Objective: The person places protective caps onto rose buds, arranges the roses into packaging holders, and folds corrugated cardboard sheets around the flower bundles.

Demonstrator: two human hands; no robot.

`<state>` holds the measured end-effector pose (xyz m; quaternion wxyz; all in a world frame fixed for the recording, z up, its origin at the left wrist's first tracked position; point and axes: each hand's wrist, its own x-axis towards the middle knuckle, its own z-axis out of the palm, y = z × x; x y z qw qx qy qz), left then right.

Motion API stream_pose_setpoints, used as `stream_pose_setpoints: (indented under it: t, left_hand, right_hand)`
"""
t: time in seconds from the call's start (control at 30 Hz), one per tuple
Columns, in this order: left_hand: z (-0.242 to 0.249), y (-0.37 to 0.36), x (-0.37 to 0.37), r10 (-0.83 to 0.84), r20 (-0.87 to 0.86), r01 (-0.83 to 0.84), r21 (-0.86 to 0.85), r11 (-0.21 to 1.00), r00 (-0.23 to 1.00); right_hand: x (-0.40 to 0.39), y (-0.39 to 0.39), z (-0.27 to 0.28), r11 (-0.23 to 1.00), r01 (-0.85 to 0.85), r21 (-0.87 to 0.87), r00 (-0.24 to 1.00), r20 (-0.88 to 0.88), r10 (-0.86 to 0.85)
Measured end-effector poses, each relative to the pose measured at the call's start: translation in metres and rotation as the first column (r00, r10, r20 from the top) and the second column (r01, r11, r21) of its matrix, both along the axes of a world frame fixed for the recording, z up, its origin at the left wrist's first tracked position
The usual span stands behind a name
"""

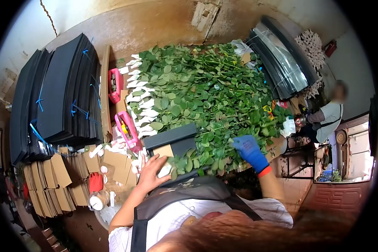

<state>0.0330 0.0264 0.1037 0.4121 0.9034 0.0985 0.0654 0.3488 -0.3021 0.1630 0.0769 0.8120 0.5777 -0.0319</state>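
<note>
My left hand (pixel 151 173), bare, has its fingers and thumb apart at the edge of a brown cardboard piece (pixel 163 150), next to a white-wrapped flower head (pixel 165 170). Leafy stems (pixel 193 163) run rightwards from that head, in front of me. In a blue glove with an orange cuff, my right hand (pixel 248 151) is closed among green leaves at the right; it appears to grip leafy stems, though the fingertips are partly hidden. A folded black corrugated sheet (pixel 172 137) lies just beyond my left hand.
A wide pile of leafy flower stems (pixel 210 88) covers the table, white-wrapped heads (pixel 145 105) leftward. Two pink tape dispensers (pixel 128 131) stand beside it. Black sheet stacks (pixel 67 88), cardboard pieces (pixel 54 180) and a jar (pixel 98 200) are left. Another person (pixel 329 117) is at right.
</note>
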Motion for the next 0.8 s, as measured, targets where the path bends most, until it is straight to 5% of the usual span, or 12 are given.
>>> stream_pose_setpoints:
  t: [0.03, 0.17, 0.3, 0.37, 0.47, 0.57, 0.6, 0.7, 0.8]
  left_hand:
    - [-0.012, 0.002, -0.003, -0.05, 0.012, 0.047, 0.147, 0.988, 0.999]
    - [-0.013, 0.001, -0.004, -0.05, -0.033, 0.053, 0.123, 0.991, 0.998]
    - [-0.013, 0.003, -0.002, -0.009, -0.019, 0.009, -0.018, 1.0, 1.0]
    - [-0.014, 0.006, -0.004, -0.082, -0.056, 0.085, 0.042, 0.996, 0.995]
    - [0.002, 0.006, 0.0, -0.115, -0.132, 0.114, -0.013, 0.993, 0.985]
    - [0.002, 0.007, -0.002, -0.157, -0.178, 0.153, -0.037, 0.988, 0.971]
    - [-0.002, 0.008, -0.003, -0.18, -0.195, 0.176, -0.04, 0.984, 0.964]
    - [0.002, 0.005, -0.002, -0.162, -0.179, 0.161, -0.021, 0.987, 0.97]
    - [-0.001, 0.004, -0.003, -0.155, -0.18, 0.168, 0.062, 0.984, 0.971]
  right_hand:
    - [-0.004, 0.004, 0.002, 0.999, -0.044, 0.013, 0.998, 0.035, 0.043]
    - [0.021, 0.042, 0.034, 0.988, 0.069, -0.137, 0.993, -0.082, -0.081]
    - [0.094, 0.17, 0.015, 0.896, -0.005, 0.445, 0.983, -0.162, 0.085]
    - [0.14, 0.232, -0.035, 0.848, 0.022, 0.529, 0.996, -0.084, 0.026]
    - [0.18, 0.3, -0.086, 0.963, 0.114, 0.243, 0.968, 0.192, -0.163]
    - [0.208, 0.33, -0.138, 0.948, 0.27, 0.166, 0.954, 0.088, -0.287]
    - [0.205, 0.34, -0.124, 0.867, 0.444, 0.225, 0.893, -0.181, -0.411]
    - [0.178, 0.307, -0.076, 0.646, 0.073, 0.759, 0.992, -0.124, 0.032]
    - [0.108, 0.249, 0.025, 0.675, -0.108, 0.73, 0.975, -0.054, 0.214]
